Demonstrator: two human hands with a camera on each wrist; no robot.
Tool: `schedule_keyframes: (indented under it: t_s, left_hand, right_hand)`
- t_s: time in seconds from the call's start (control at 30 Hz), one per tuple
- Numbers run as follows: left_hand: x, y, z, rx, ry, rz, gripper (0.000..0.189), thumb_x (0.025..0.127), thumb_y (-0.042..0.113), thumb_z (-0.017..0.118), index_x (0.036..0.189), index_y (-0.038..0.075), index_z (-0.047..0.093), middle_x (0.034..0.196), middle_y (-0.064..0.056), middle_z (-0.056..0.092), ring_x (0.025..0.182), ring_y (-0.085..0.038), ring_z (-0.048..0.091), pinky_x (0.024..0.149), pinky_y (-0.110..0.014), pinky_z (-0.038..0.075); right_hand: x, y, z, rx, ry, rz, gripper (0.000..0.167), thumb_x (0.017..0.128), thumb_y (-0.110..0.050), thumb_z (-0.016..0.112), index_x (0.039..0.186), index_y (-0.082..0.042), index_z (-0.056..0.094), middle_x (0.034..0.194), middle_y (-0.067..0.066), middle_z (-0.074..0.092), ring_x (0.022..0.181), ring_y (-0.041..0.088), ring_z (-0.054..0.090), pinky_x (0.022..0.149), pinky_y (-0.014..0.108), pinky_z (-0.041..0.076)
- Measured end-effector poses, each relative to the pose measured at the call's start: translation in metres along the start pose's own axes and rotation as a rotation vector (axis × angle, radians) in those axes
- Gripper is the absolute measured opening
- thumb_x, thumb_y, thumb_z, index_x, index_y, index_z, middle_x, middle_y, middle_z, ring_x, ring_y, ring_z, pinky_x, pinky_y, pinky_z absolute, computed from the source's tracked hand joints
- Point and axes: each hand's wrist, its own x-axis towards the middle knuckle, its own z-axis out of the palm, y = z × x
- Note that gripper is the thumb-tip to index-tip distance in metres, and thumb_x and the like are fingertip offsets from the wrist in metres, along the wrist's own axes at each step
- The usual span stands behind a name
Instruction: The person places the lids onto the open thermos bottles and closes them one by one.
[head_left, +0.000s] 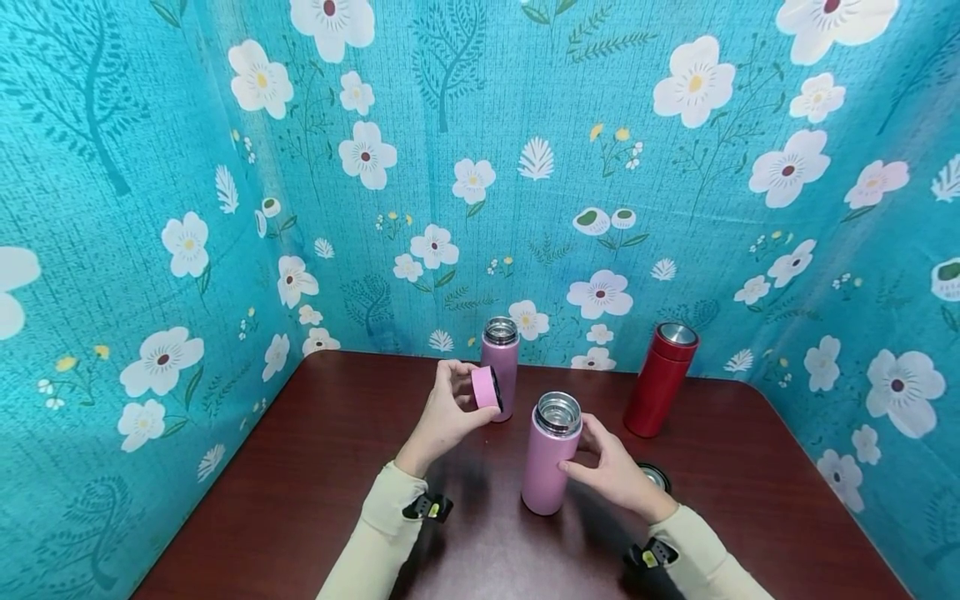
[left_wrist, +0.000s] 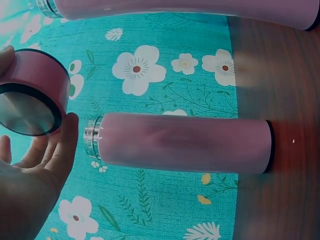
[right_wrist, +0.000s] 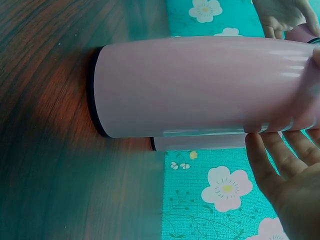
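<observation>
Between the thumb and fingers of my left hand [head_left: 447,415] is a pink lid [head_left: 485,388], tilted on its side; its dark-rimmed underside shows in the left wrist view. My right hand [head_left: 617,468] grips a pink thermos bottle [head_left: 545,467], which stands upright on the table with its steel mouth uncovered. Behind the lid stands a second pink thermos bottle [head_left: 507,367], also lidless, its threaded neck [left_wrist: 92,137] bare in the left wrist view. The lid overlaps this rear bottle in the head view.
A red thermos bottle [head_left: 660,383] with a silver-topped lid stands at the back right of the dark wooden table [head_left: 330,450]. A round dark-rimmed lid [head_left: 656,477] lies partly hidden behind my right hand. Blue floral cloth [head_left: 450,167] hangs around the table's back and sides.
</observation>
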Motion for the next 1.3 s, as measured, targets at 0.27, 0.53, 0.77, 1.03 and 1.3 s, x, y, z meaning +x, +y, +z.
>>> schedule_keyframes:
  t_s: [0.27,0.53,0.77,1.03,1.3]
  left_hand:
    - [-0.002,0.004,0.003,0.076,0.015,0.094,0.056,0.076,0.0,0.075,0.12,-0.008,0.042,0.117,-0.021,0.051,0.108,-0.038,0.05,0.089,-0.053,0.043]
    - [-0.002,0.0,0.003,0.106,0.052,0.143,0.054,0.075,-0.001,0.076,0.121,-0.007,0.05,0.119,-0.021,0.051,0.105,-0.035,0.051,0.087,-0.051,0.046]
    - [-0.001,-0.005,0.002,0.064,0.038,0.139,0.053,0.076,0.0,0.076,0.123,-0.006,0.051,0.122,-0.02,0.05,0.107,-0.033,0.051,0.09,-0.051,0.044]
    - [0.0,-0.001,0.003,0.064,0.023,0.145,0.051,0.079,-0.001,0.072,0.125,-0.006,0.05,0.122,-0.021,0.049,0.111,-0.033,0.048,0.095,-0.05,0.042]
    - [0.0,0.005,0.007,0.12,-0.005,0.128,0.048,0.086,0.005,0.067,0.129,-0.003,0.048,0.123,-0.02,0.046,0.111,-0.031,0.049,0.089,-0.045,0.046]
  right_hand:
    - [-0.002,-0.022,0.001,-0.006,-0.004,-0.015,0.064,0.082,-0.006,0.071,0.136,-0.006,0.037,0.128,0.013,0.055,0.108,0.017,0.056,0.085,0.032,0.049]
    - [-0.001,-0.004,0.001,0.015,-0.003,-0.008,0.065,0.083,-0.011,0.072,0.137,-0.017,0.037,0.13,0.003,0.054,0.111,0.018,0.055,0.087,0.032,0.048]
    - [-0.001,0.0,0.001,0.012,-0.005,0.008,0.064,0.083,-0.013,0.073,0.136,-0.018,0.038,0.129,0.003,0.055,0.11,0.021,0.055,0.086,0.033,0.049]
    - [-0.003,-0.028,0.0,0.005,-0.015,-0.002,0.063,0.083,-0.007,0.071,0.136,-0.007,0.036,0.128,0.012,0.055,0.107,0.02,0.057,0.084,0.032,0.05]
    - [-0.001,-0.006,0.0,0.011,-0.002,0.006,0.065,0.083,-0.014,0.073,0.137,-0.018,0.037,0.129,0.006,0.054,0.108,0.024,0.056,0.084,0.032,0.05]
